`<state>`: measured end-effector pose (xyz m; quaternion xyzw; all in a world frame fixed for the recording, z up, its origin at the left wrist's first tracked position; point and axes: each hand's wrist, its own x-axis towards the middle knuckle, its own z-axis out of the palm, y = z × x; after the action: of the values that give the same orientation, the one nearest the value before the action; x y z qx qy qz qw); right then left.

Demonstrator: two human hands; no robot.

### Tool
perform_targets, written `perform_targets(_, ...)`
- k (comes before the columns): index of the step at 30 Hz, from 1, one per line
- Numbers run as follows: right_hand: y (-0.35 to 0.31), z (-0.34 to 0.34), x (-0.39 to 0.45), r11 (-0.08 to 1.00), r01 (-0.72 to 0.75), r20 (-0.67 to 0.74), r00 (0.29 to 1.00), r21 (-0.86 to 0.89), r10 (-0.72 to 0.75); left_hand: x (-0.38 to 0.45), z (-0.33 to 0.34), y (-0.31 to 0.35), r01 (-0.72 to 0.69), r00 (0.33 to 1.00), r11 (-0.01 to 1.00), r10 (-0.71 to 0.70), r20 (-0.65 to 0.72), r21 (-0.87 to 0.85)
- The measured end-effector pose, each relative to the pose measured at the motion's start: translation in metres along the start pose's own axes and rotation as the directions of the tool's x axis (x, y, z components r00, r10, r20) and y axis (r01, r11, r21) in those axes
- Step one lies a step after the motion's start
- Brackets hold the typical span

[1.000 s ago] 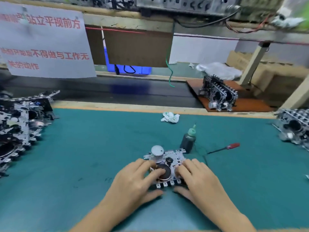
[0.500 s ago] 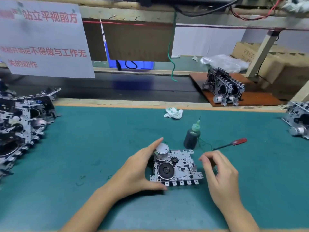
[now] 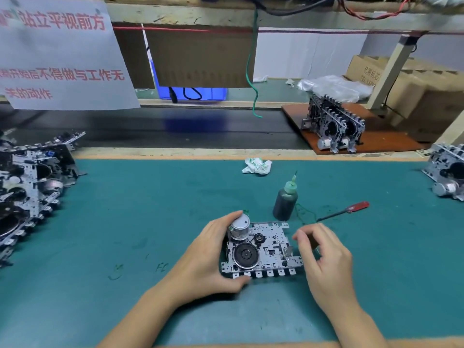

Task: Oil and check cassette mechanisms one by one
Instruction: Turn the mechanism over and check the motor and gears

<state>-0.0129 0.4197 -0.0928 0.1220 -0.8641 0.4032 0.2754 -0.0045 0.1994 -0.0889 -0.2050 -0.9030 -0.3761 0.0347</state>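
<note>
A silver cassette mechanism (image 3: 266,249), with a round motor can and a black flywheel on top, lies flat on the green mat in front of me. My left hand (image 3: 208,257) grips its left side, fingers round the motor end and thumb at the front edge. My right hand (image 3: 324,257) hovers just right of the mechanism with fingers curled and nothing in them. A dark oil bottle (image 3: 285,200) with a green needle tip stands upright just behind the mechanism.
A red-handled screwdriver (image 3: 344,210) lies right of the bottle. A crumpled cloth (image 3: 256,166) sits near the mat's far edge. Stacks of mechanisms lie at the left (image 3: 27,187), far right (image 3: 449,172) and on a brown board (image 3: 334,126).
One second ago both hands pressed on the mechanism. My right hand has since lifted off to the right; my left hand shifted to grip the left side. The view moved closer.
</note>
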Motion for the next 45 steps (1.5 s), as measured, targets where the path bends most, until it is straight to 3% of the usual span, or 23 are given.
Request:
perform_targets(7, -0.001, -0.004, 0.003, 0.983, -0.127, -0.048, 0.990, 0.136, 0.135, -0.001, 0.000, -0.006, 0.038, 0.999, 0.998, -0.037, 0.009, -0.060)
perform_targets(9, -0.004, -0.010, 0.006, 0.989, -0.087, 0.009, 0.996, 0.121, 0.086, -0.002, 0.000, -0.008, 0.041, 0.999, 0.996, -0.040, 0.012, -0.075)
perform_targets(11, -0.005, -0.018, 0.011, 0.996, -0.018, 0.178, 0.984, 0.089, 0.001, -0.002, 0.000, -0.009, 0.038, 0.999, 0.995, -0.037, 0.014, -0.088)
perform_targets(13, -0.008, -0.025, 0.023, 0.999, 0.041, 0.485, 0.873, 0.026, -0.048, -0.002, 0.001, -0.010, 0.017, 1.000, 0.996, -0.015, 0.027, -0.090)
perform_targets(15, -0.008, -0.025, 0.035, 0.976, 0.189, 0.724, 0.687, -0.105, -0.055, -0.002, 0.001, -0.009, 0.009, 0.999, 0.996, -0.006, 0.035, -0.088)
perform_targets(18, -0.010, -0.013, 0.052, 0.883, 0.414, 0.838, 0.544, -0.223, -0.044, -0.003, 0.002, -0.011, 0.005, 1.000, 0.995, -0.003, 0.028, -0.103)
perform_targets(20, -0.018, -0.006, 0.060, 0.836, 0.467, 0.868, 0.496, -0.287, 0.022, -0.002, 0.003, -0.013, 0.015, 1.000, 0.994, -0.014, 0.011, -0.108)
perform_targets(23, -0.027, -0.002, 0.066, 0.758, 0.552, 0.852, 0.524, -0.347, 0.009, -0.003, 0.005, -0.011, 0.039, 0.999, 0.990, -0.039, -0.001, -0.138)
perform_targets(25, -0.030, -0.004, 0.067, 0.746, 0.577, 0.843, 0.536, -0.334, -0.037, -0.001, 0.002, -0.012, 0.068, 0.997, 0.961, -0.072, -0.004, -0.269)
perform_targets(27, -0.031, -0.011, 0.064, 0.884, 0.400, 0.840, 0.543, -0.243, -0.015, 0.006, -0.004, -0.012, 0.152, 0.983, 0.843, -0.184, -0.010, -0.516)
perform_targets(29, -0.034, -0.018, 0.057, 0.999, -0.046, 0.871, 0.492, 0.009, 0.015, 0.015, -0.013, -0.007, 0.274, 0.955, 0.557, -0.252, 0.154, -0.784)
perform_targets(31, -0.046, -0.017, 0.044, 0.826, -0.472, 0.905, 0.414, 0.306, -0.098, 0.016, -0.016, 0.005, 0.342, 0.939, 0.375, -0.157, 0.305, -0.861)
perform_targets(33, -0.056, -0.009, 0.031, 0.562, -0.694, 0.892, 0.374, 0.451, -0.254, 0.018, -0.012, 0.019, 0.424, 0.906, 0.096, -0.042, 0.422, -0.901)
perform_targets(35, -0.062, 0.000, 0.023, 0.327, -0.804, 0.855, 0.390, 0.497, -0.342, 0.023, -0.007, 0.029, 0.417, 0.908, -0.037, 0.062, 0.414, -0.908)
perform_targets(36, -0.063, 0.001, 0.023, 0.279, -0.836, 0.873, 0.398, 0.472, -0.282, 0.025, -0.006, 0.029, 0.399, 0.916, -0.097, 0.089, 0.391, -0.912)
perform_targets(37, -0.059, 0.003, 0.022, 0.312, -0.827, 0.884, 0.433, 0.468, -0.177, 0.027, -0.006, 0.028, 0.380, 0.922, -0.145, 0.133, 0.363, -0.914)
perform_targets(38, -0.055, 0.002, 0.023, 0.414, -0.786, 0.873, 0.484, 0.459, -0.048, 0.027, -0.009, 0.028, 0.376, 0.924, -0.175, 0.150, 0.353, -0.910)
perform_targets(40, -0.047, -0.003, 0.024, 0.691, -0.604, 0.721, 0.671, 0.397, 0.172, 0.024, -0.013, 0.021, 0.375, 0.926, -0.233, 0.134, 0.352, -0.897)
perform_targets(42, -0.038, -0.014, 0.028, 0.944, -0.319, 0.442, 0.861, 0.081, 0.253, 0.024, -0.011, 0.006, 0.367, 0.928, -0.245, 0.034, 0.370, -0.898)
perform_targets(43, -0.033, -0.020, 0.028, 0.958, -0.217, 0.333, 0.903, -0.188, 0.270, 0.024, -0.008, -0.001, 0.377, 0.920, -0.228, -0.017, 0.390, -0.898)
perform_targets(45, -0.021, -0.026, 0.030, 0.786, -0.141, 0.314, 0.863, -0.601, 0.395, 0.024, -0.003, -0.006, 0.400, 0.897, -0.203, -0.115, 0.427, -0.894)
